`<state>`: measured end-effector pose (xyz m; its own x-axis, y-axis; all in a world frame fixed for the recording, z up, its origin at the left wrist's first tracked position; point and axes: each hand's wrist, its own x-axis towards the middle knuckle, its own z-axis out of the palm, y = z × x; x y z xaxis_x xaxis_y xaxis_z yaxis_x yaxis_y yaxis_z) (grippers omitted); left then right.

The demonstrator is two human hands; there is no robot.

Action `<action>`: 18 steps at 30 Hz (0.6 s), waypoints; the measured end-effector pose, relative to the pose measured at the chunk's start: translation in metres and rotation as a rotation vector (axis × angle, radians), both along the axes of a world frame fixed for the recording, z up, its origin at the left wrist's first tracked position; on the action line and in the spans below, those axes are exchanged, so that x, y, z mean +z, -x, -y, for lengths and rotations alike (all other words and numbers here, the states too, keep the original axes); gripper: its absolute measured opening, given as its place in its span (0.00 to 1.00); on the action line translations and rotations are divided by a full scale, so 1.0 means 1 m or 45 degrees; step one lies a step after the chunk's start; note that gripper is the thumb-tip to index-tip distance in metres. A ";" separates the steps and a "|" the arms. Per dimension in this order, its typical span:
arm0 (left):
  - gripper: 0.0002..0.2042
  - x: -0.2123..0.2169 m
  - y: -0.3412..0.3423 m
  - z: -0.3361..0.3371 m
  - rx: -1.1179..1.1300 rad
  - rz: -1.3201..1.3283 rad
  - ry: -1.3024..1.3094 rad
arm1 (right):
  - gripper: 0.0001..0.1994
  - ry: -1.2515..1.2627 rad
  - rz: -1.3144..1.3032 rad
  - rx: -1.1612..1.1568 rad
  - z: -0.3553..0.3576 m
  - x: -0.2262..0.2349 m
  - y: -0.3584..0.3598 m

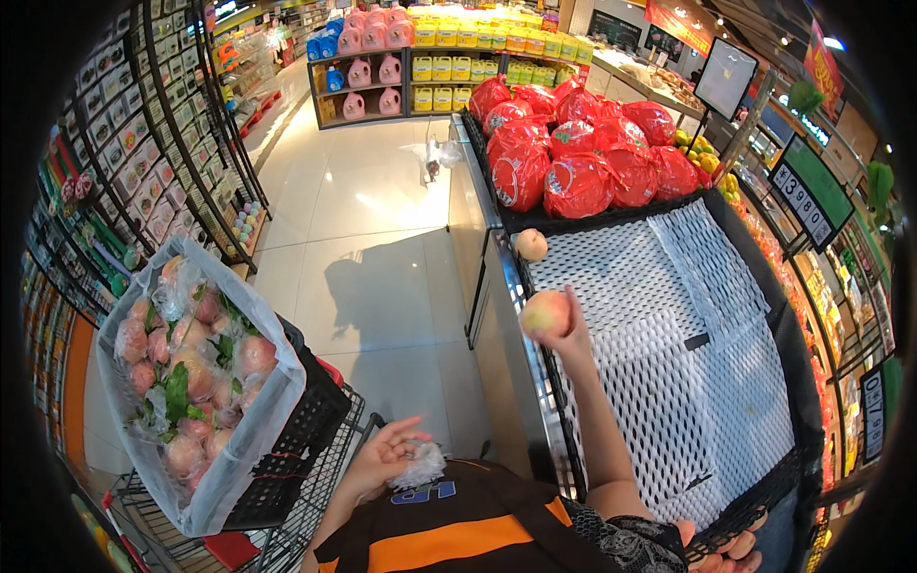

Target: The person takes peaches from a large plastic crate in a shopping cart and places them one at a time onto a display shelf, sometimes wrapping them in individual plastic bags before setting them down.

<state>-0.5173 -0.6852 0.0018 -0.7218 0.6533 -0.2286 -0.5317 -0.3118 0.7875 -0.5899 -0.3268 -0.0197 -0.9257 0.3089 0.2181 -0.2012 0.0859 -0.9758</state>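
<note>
My right hand [574, 346] is closed round a yellow-pink peach [546, 313], above the near-left edge of a display stand. A second, smaller peach [531, 244] lies just beyond it by the stand's dark rim. White foam netting [650, 353] covers the stand's surface. Low in front of my body, my left hand [384, 456] holds crumpled clear plastic wrap [420, 465], its fingers partly stretched. To the left is a black crate [296, 458] with a pale plastic liner [129, 401]. Inside it are several peaches [196, 372], some in clear wrap, with green leaves among them.
The crate rests on a wire shopping cart [320, 497]. Red-wrapped round packages [581, 181] crowd the stand's far end. More peaches [735, 554] show at its near right corner. Packaged goods hang on racks [124, 124] at left; detergent jugs [373, 72] stand ahead. Price signs [802, 191] rise at right.
</note>
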 end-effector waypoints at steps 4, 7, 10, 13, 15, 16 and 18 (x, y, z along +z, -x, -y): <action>0.29 -0.011 -0.013 0.019 0.267 0.027 0.017 | 0.50 -1.080 -0.066 -0.365 -0.079 -0.026 0.062; 0.29 -0.025 -0.021 0.029 0.420 0.022 0.045 | 0.50 -1.226 -0.056 -0.279 -0.109 -0.045 0.093; 0.27 -0.030 -0.045 0.050 0.622 -0.019 0.166 | 0.46 -1.243 -0.174 -0.089 -0.102 -0.066 0.132; 0.25 -0.032 -0.067 0.063 0.705 -0.039 0.356 | 0.35 -1.403 -0.517 0.026 -0.091 -0.079 0.159; 0.24 -0.036 -0.082 0.079 0.653 -0.034 0.522 | 0.14 -0.471 -0.107 0.444 -0.113 -0.100 0.169; 0.22 -0.040 -0.095 0.091 0.586 -0.063 0.674 | 0.16 0.278 0.155 0.495 -0.106 -0.103 0.174; 0.18 -0.031 -0.110 0.114 0.445 -0.206 0.822 | 0.13 -0.566 -0.139 0.628 -0.138 -0.111 0.177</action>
